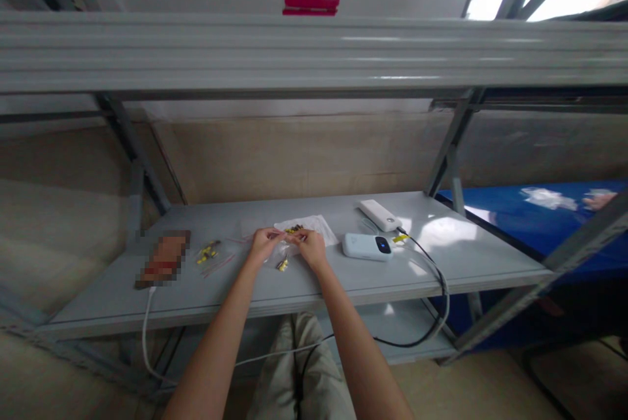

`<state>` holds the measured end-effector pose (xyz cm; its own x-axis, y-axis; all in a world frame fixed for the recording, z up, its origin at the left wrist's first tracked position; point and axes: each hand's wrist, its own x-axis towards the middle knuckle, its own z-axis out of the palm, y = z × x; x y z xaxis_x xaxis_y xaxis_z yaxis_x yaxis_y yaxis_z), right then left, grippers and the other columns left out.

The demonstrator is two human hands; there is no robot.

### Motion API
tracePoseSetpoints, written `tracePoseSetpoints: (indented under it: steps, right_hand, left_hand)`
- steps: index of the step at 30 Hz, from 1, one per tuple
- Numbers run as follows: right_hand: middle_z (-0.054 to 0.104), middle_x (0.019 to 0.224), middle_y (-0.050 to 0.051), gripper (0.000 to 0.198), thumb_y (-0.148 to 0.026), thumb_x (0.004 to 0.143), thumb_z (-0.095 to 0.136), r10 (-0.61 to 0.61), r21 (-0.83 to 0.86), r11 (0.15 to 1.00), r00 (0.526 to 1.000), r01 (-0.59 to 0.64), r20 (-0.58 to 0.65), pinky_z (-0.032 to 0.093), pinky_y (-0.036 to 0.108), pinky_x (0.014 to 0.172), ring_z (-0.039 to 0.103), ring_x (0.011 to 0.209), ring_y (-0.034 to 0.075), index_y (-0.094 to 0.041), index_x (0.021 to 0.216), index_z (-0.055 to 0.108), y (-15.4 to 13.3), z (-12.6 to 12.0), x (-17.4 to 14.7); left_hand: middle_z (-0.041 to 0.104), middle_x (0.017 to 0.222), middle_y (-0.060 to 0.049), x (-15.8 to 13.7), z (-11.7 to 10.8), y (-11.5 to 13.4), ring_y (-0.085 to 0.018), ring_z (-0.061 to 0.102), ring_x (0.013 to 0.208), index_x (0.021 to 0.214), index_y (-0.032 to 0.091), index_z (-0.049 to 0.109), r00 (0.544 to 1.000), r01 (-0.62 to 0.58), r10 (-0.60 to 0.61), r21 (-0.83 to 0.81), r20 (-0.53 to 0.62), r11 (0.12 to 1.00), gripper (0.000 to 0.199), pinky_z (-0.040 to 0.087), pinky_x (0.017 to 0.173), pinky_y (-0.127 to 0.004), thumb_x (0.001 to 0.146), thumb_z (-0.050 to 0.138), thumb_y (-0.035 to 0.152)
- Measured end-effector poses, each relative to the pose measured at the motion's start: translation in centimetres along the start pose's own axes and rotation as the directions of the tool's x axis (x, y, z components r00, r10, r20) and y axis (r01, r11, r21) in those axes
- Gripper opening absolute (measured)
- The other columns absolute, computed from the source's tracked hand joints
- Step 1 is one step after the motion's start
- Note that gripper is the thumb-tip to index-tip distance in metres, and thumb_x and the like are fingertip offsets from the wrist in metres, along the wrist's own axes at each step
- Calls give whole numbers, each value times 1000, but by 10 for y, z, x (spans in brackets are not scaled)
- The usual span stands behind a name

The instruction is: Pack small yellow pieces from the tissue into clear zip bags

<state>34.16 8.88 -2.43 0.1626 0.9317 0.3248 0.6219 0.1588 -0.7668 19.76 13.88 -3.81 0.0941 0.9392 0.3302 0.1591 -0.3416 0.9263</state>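
My left hand (265, 243) and my right hand (311, 247) meet above the grey shelf, fingertips bent together in a pinch. What they pinch is too small to make out. Clear plastic film (275, 256) shows just below the fingers. Behind them, several small yellow and dark pieces (295, 229) lie on a white sheet or bag (321, 226). A small yellow and metallic piece (282, 264) rests in front of the hands. To the left are more small yellow pieces (208, 252), beside clear bags with pinkish edges (218, 266).
A pale power bank (360, 246) with a small display and a white one (379, 215) with a cable (426, 253) stand right on the grey shelf (304, 286). A blurred-out device (164, 260) with a white cable lies left. A thick metal beam (304, 53) crosses above.
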Motion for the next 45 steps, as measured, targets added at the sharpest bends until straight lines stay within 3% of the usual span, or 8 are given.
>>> tracePoseSetpoints:
  steps: [17,25,30,34,36,39,42,45]
  right_hand:
    - [70,72,2,16,-31,73,59,20,42,999,999,-18,-35,39,23,62,60,67,15,-20,77,71,7,4,5]
    - [70,75,1,25,-39,79,53,-25,73,997,995,32,-92,38,23,64,60,67,14,-21,80,71,7,5,4]
    - [69,76,4,44,-42,88,34,69,129,991,966,-38,-251,37,23,64,59,70,15,-18,81,70,11,0,7]
    - [69,80,7,45,-39,89,31,141,63,990,936,-128,-321,37,24,66,59,72,17,-16,84,69,14,-2,6]
    - [69,81,9,44,-37,89,32,175,44,984,925,-170,-337,37,24,66,59,73,17,-15,86,69,16,-2,6]
    - [69,82,10,43,-36,88,33,190,21,981,925,-194,-328,37,24,66,59,74,18,-14,86,70,17,-1,6]
    - [68,83,10,41,-35,88,34,192,-8,979,930,-205,-313,37,25,67,59,76,18,-14,87,70,17,0,6]
    - [68,84,10,40,-35,87,35,195,-27,977,934,-213,-298,37,25,67,59,78,19,-14,89,69,18,0,7]
  left_hand:
    - [70,69,-8,2,-2,-4,-19,63,68,63,13,67,992,-97,94,29,78,995,40,46,70,-29,72,49,47]
    - [67,62,-7,-2,-8,-5,-18,61,62,56,15,63,988,-128,134,80,-77,988,46,46,66,-29,77,41,50]
    - [68,72,-8,-3,-35,11,-18,62,65,77,13,65,891,-110,177,178,-419,978,46,47,64,-29,84,33,46]
    - [67,93,-9,-5,-73,36,-18,61,86,101,15,62,761,-171,414,461,-500,871,42,45,78,-31,89,27,35]
    - [66,99,-9,-9,-92,44,-19,59,94,103,16,62,728,-225,548,611,-412,759,40,43,84,-34,89,27,29]
    - [65,102,-9,-18,-112,41,-20,57,97,104,17,62,799,-358,600,766,-46,535,37,42,88,-38,88,31,26]
    - [67,99,-8,-30,-123,26,-21,58,94,99,18,65,846,-496,407,786,343,369,35,43,87,-38,87,33,28]
    - [68,96,-7,-39,-129,14,-21,59,93,97,19,66,844,-535,250,788,475,306,35,44,86,-38,87,35,31]
